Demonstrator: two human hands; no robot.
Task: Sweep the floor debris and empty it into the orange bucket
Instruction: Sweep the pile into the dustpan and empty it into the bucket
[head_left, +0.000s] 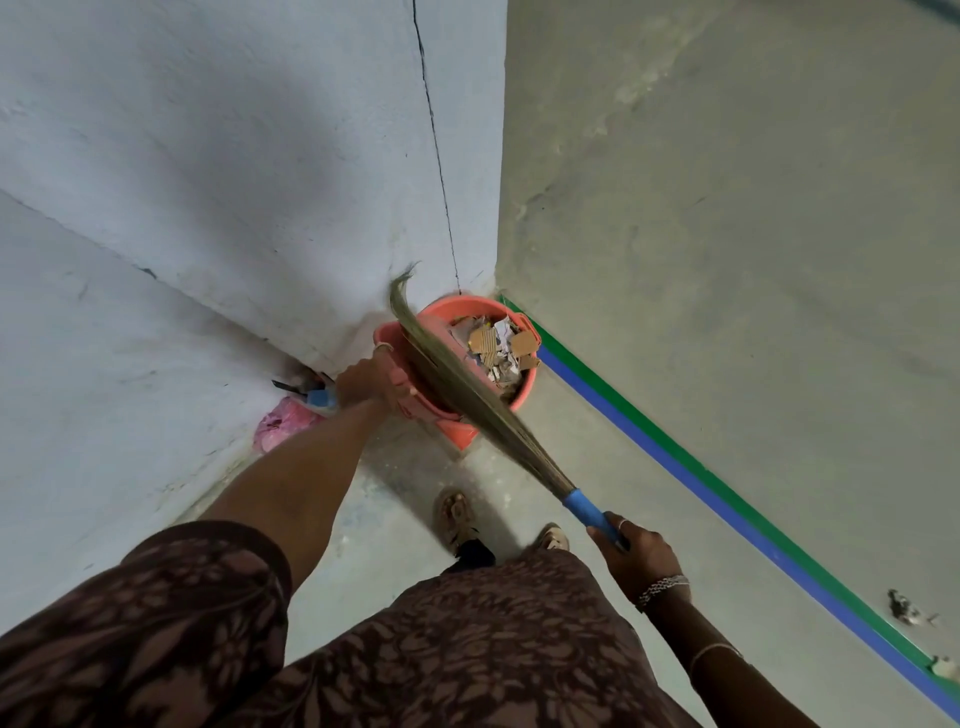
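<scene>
1. CORNER CLEAN-UP: The orange bucket (523, 387) stands on the floor (675, 260) where two pale walls meet. It is far from the person, just right of the left hand (363, 384) and well up-left of the right hand (639, 556), so the left hand is much the nearer.
2. The left hand curls its fingers round the near end of a salmon-orange dustpan (390, 338), which is tipped up against the bucket's left rim.
3. The right hand, near and to the right, is wrapped closed round the blue handle of a grass broom (483, 415).
4. The broom's long axis runs from near right to far left. Its bristles cross over the pan and the left side of the bucket, and the tip curls past the rim toward the wall.
5. The bucket is round, with moulded grips at the rim. It holds a heap of cardboard scraps and torn paper (498, 345) that rises close to the top.
6. The coming move probably turns on that slant, with a stroke along the bristles' line clearing the tilted pan into the bucket (whether anything is left on the pan is hidden by the bristles).
7. A few loose scraps (904, 608) lie on the floor at near right beside a green-and-blue stripe (675, 460), so sweeping looks unfinished. A pink bag (283, 426) sits by the left wall.
</scene>
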